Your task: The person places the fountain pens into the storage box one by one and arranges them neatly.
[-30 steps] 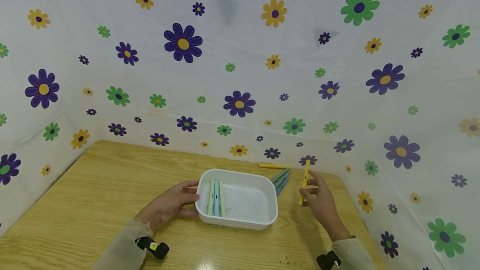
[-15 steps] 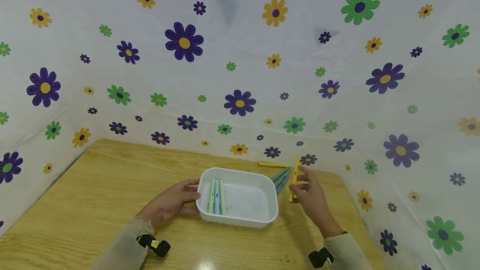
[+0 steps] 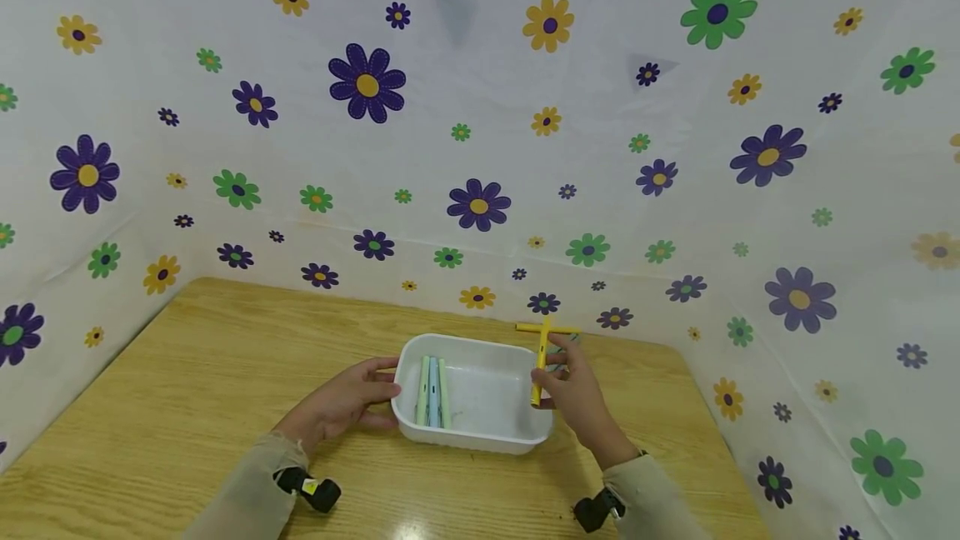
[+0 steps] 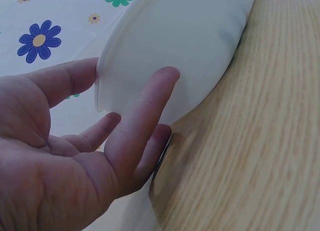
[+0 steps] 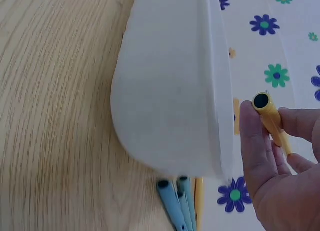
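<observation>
The left hand (image 3: 341,407) lies with fingers straight, palm inward. The right hand (image 3: 573,394) is raised, fingers and thumb curled in a pinch.

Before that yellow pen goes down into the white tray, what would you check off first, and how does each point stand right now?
1. Right hand holds the yellow pen firmly: ok, fingers and thumb pinch it.
2. Pen over the white tray: ok, it hangs at the right rim.
3. Left hand steadies the tray: ok, fingers rest on its left wall.
4. Free room inside: ok, three pens lie at the left side, the rest is bare.
5. Pen cap on tight: cannot tell.
</observation>
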A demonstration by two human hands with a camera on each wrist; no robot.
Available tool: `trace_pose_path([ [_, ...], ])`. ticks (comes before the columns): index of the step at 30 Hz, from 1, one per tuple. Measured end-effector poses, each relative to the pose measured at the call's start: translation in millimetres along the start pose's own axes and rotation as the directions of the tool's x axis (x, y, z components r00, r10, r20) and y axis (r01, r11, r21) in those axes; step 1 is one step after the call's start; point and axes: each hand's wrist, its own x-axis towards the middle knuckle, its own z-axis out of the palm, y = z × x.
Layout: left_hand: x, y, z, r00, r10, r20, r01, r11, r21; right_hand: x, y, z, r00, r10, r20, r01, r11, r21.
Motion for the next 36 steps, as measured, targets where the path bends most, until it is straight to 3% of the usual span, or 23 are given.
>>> trace_pose_path([
  [4, -0.4, -0.8, -0.7, 1.0, -0.003, 0.001, 0.003, 1.0, -0.007, 0.3, -2, 20, 0.998, 0.035, 0.043, -0.036, 0.999, 0.018],
  [9, -1.1, -0.4, 0.0, 1.0, -0.003, 0.0, 0.003, 1.0, -0.002, -0.4, 0, 42, 0.991, 0.066, 0.115, -0.063, 0.998, -0.03],
  [17, -1.2, 1.1, 2.6, 1.0, -0.003, -0.013, 0.003, 1.0, 0.004, -1.4, -2, 62, 0.965, 0.136, 0.225, -0.111, 0.987, -0.118],
  [24, -2.2, 1.1, 2.8, 1.0, -0.008, -0.012, 0.008, 1.0, 0.003, 1.7, -3, 75, 0.947, 0.205, 0.248, -0.157, 0.967, -0.2],
  [36, -1.6, 2.9, 1.6, 1.0, -0.019, -0.012, 0.019, 1.0, -0.009, 8.0, -5, 99, 0.93, 0.255, 0.265, -0.195, 0.953, -0.232],
])
